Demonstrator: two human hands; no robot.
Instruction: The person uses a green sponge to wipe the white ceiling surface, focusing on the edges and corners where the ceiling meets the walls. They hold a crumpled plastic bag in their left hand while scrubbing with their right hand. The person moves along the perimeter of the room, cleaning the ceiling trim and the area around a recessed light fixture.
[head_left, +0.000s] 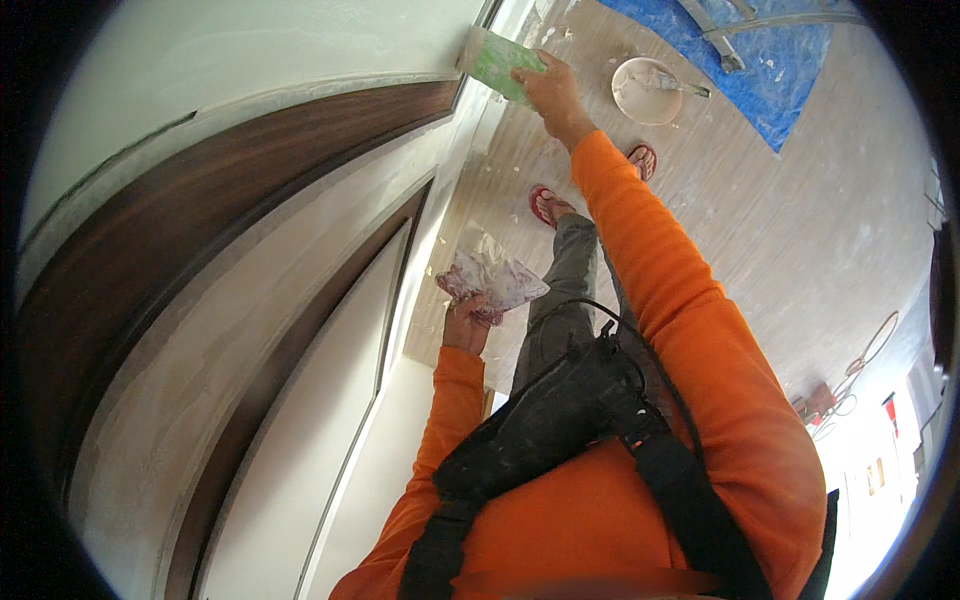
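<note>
My right hand (556, 88) grips a green putty spreader (504, 66), its whitish edge against the pale wall (300, 41) near the end of a dark wood trim (360, 112). Lower down, beside my legs, my left hand (466, 324) holds a putty-smeared sheet or board (491, 274) with reddish marks. Its exact kind is hard to tell, and the fingers beneath it are partly hidden. A round tub of pale putty (645, 91) stands on the floor past my feet, with a smeared putty knife (679, 85) lying across its rim.
A blue tarp (780, 82) covers part of the wood-look floor (750, 202), with metal legs of a ladder or stand (720, 45) on it. A white panel framed in dark wood (315, 420) is at my left. Looped cable (855, 367) lies at far right.
</note>
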